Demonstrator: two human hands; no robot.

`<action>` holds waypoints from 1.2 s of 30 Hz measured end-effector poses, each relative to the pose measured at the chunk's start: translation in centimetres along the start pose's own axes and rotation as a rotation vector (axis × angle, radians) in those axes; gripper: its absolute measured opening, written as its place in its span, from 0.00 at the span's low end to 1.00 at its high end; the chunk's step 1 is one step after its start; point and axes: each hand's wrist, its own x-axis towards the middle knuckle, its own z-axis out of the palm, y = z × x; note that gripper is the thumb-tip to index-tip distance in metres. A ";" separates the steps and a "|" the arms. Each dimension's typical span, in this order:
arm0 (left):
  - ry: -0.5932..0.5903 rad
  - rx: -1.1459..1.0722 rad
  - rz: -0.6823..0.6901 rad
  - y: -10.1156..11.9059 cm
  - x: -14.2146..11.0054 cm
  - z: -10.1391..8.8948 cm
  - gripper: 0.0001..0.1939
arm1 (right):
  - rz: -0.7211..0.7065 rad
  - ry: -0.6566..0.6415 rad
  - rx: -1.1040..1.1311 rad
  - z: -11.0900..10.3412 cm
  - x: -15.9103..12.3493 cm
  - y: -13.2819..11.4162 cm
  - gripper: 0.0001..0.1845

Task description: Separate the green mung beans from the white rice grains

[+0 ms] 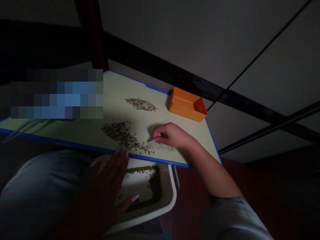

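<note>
A scattered pile of small dark seeds or beans lies on the pale, blue-edged tabletop. My right hand is just to the right of it, low over the board, with fingertips pinched together; anything between them is too small to see. My left hand is in shadow at the near edge, fingers stretched and thumb apart, its fingertips at the pile's near side. Below that hand a white tub holds small greenish grains, gathered along its walls. Part of the tub is hidden by my left hand.
A lighter pile of mixed grains sits farther back on the tabletop. An orange open box stands at the far right corner, close to the cabinet wall. A blurred-out patch covers the left side. Dark red flooring shows below.
</note>
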 end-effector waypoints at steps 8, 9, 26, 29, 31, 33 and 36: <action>0.021 -0.045 -0.028 0.2 0.0 0.1 0.49 | 0.017 0.032 -0.017 0.0 0.1 0.0 0.09; 0.017 -0.044 -0.031 0.2 0.0 0.0 0.49 | 0.013 0.034 -0.018 0.1 0.1 0.0 0.09; 0.004 -0.054 -0.029 0.1 0.0 -0.1 0.50 | -0.054 0.012 0.033 0.5 0.5 0.0 0.08; 0.015 -0.061 -0.025 0.1 0.1 0.1 0.49 | -0.079 -0.002 0.040 0.6 0.5 0.0 0.09; 0.014 -0.060 -0.028 0.1 0.2 0.1 0.49 | -0.086 -0.005 0.039 0.6 0.5 0.0 0.09; 0.009 -0.058 -0.031 0.1 0.1 0.1 0.49 | -0.085 -0.005 0.033 0.6 0.4 0.0 0.08; 0.014 -0.054 -0.032 0.2 0.1 -0.1 0.49 | -0.069 -0.020 0.020 0.4 0.2 -0.2 0.09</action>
